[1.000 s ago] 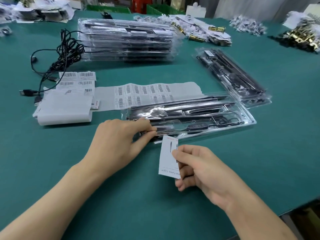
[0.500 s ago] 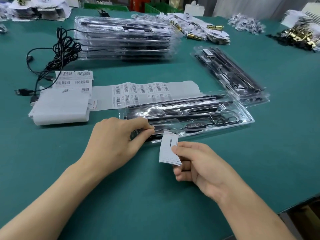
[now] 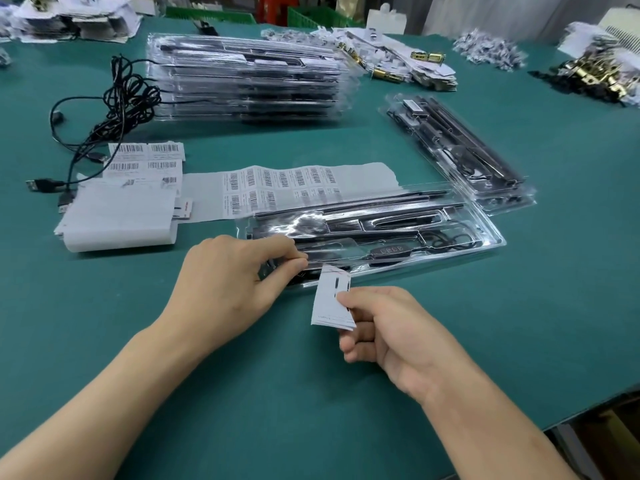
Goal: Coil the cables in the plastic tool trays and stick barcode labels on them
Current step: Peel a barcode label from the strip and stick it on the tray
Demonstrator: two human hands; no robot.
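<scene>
A clear plastic tool tray lies across the green table in front of me, with black tools and a black cable with an inline controller inside. My left hand pinches the tray's near left corner between thumb and fingers. My right hand holds a small white card upright, its top edge touching the tray's front rim. Behind the tray lies a strip of barcode labels.
A tall stack of filled trays stands at the back. Two more trays lie at the right. Loose black USB cables sprawl at the left beside a white paper pile and label sheets. The table edge is near right.
My right hand has lifted the white card a little toward the tray's front rim. My left hand keeps its pinch on the tray corner.
</scene>
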